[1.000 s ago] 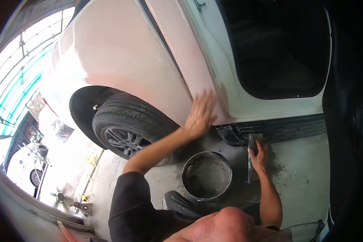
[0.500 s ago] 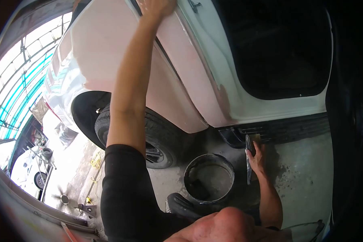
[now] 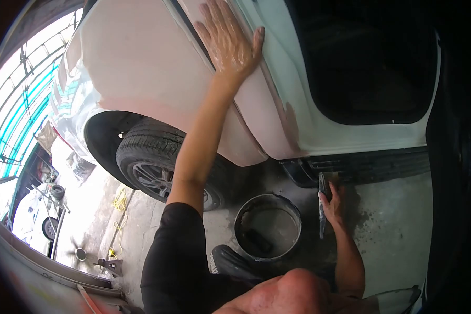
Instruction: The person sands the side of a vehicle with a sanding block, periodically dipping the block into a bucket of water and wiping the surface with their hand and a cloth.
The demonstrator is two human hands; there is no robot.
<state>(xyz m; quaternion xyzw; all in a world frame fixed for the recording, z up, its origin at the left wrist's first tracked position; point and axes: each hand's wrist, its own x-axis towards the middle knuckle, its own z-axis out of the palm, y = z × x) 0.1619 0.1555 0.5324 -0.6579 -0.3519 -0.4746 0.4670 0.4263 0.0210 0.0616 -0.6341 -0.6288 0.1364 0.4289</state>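
My left hand [image 3: 230, 44] lies flat on the pinkish, dull-coated edge panel [image 3: 259, 112] of a white car, fingers spread and thumb out to the right. Whitish wet residue streaks its back. Low at the right, my right hand [image 3: 334, 205] grips a long, narrow sanding block [image 3: 322, 209], held upright below the black side step [image 3: 371, 166]. Between my arms a round black tub [image 3: 237, 230] stands on the floor with greyish liquid in it. A dark object [image 3: 257, 240] sits inside the tub.
The car's front wheel [image 3: 152, 157] is left of my forearm. A fan [image 3: 80, 255] and a yellow cord [image 3: 119, 201] are on the floor at left. Another white car [image 3: 31, 220] stands farther back. My knee [image 3: 298, 293] is at the bottom.
My left hand has slid down along the panel, coming fully into view. The right hand stays in place with the sanding block. The view has shifted slightly.
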